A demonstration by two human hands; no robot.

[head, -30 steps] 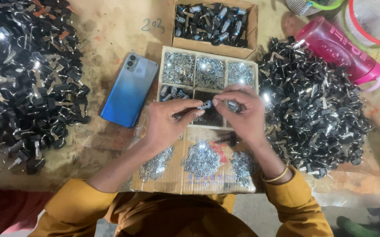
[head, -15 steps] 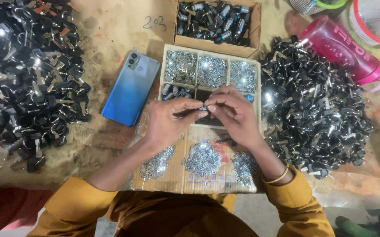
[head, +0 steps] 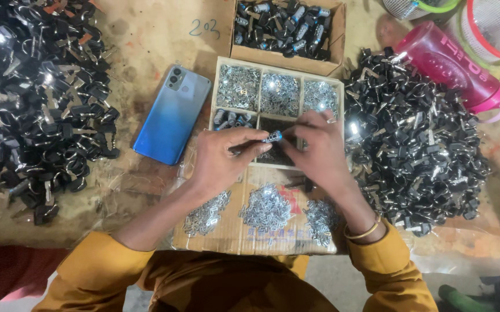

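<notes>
My left hand point(head: 222, 159) and my right hand point(head: 314, 151) meet over a compartment tray point(head: 335, 86) that holds small shiny metal bits. Between the fingertips of both hands sits a small blue-and-silver cylinder part point(head: 273, 137). The left thumb and forefinger pinch its left end, along with a thin dark piece. The right fingers close on its right side. Below the hands, a flat piece of cardboard point(head: 235, 240) carries three heaps of small silver metal pieces point(head: 265, 209).
A blue phone point(head: 172, 114) lies left of the tray. Large piles of black keyed parts lie at the left point(head: 28, 104) and right point(head: 414, 136). A cardboard box point(head: 338, 34) of dark cylinders sits behind the tray. A pink bottle point(head: 455, 63) and baskets stand at the far right.
Both hands have stayed over the tray, with the fingertips drawing closer together around the small part. The right hand has shifted slightly left.
</notes>
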